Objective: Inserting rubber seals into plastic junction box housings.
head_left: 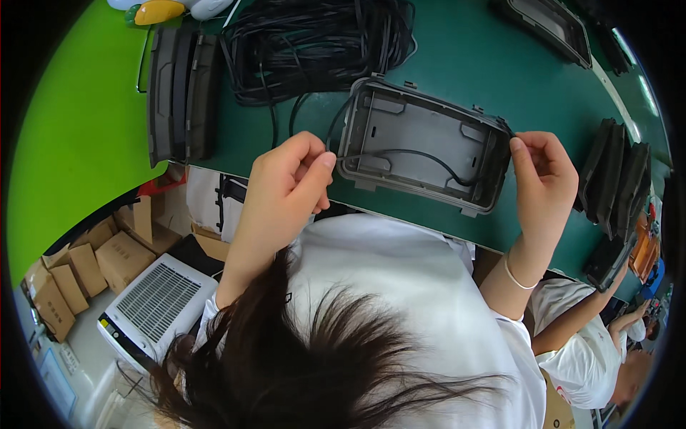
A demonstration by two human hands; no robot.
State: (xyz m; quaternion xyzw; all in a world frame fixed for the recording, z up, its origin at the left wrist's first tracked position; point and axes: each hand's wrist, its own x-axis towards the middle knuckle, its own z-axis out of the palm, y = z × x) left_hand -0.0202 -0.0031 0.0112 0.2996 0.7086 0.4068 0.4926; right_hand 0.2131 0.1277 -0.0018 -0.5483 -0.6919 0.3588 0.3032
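A grey rectangular plastic box (421,146), its open side up, lies slightly tilted on the green table in front of me. At its left end my left hand (293,175) is closed, thumb against fingers, on a thin black cord (414,151). From there the cord crosses the rim and curves over the box's floor. My right hand (542,168) is pinched at the upper right corner of the box, against a dark strip along the rim. Whether that strip is cord or part of the box I cannot tell.
A big tangled heap of black cord (314,46) lies behind the box, with loops trailing toward it. Grey box parts (182,96) stand at the left, more (611,175) at the right, and another box (547,28) far right. Another person (579,343) works at the right.
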